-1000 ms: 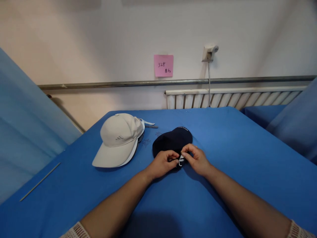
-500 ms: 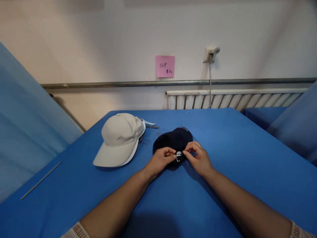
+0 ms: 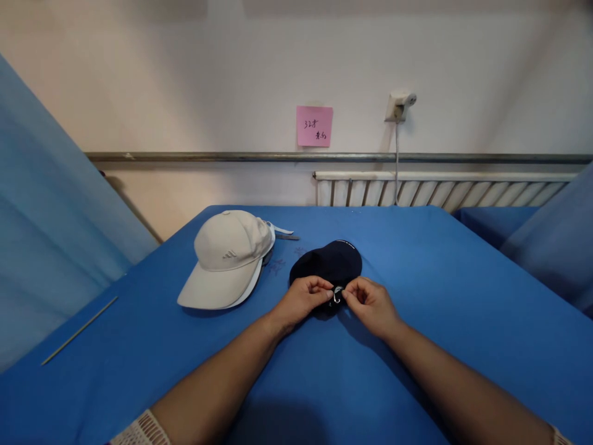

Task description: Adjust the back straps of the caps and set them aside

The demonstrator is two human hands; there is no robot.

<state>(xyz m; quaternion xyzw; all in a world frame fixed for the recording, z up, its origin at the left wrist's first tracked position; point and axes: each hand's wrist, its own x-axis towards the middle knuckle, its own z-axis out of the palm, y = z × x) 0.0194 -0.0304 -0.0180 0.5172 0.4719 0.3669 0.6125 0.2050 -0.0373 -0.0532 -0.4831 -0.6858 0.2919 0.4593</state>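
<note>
A dark navy baseball cap (image 3: 331,261) lies on the blue-covered table, its brim pointing away from me. At its near side is an adjustment strap with a shiny metal buckle (image 3: 338,295). My left hand (image 3: 306,298) pinches the strap just left of the buckle, thumb against the fingers. From the right, my right hand (image 3: 370,303) pinches the strap close to the buckle. The strap's ends are mostly hidden by my fingers.
Left of the navy cap sits a stack of caps with a beige cap (image 3: 229,241) on top. A thin stick (image 3: 79,331) lies near the left edge of the blue table (image 3: 440,272). Behind are a radiator (image 3: 445,188) and a pink note (image 3: 314,126) on the wall.
My right hand has shifted slightly down with its fingers closer together. The buckle is turned a little and shows more of its metal. The view has moved slightly.
</note>
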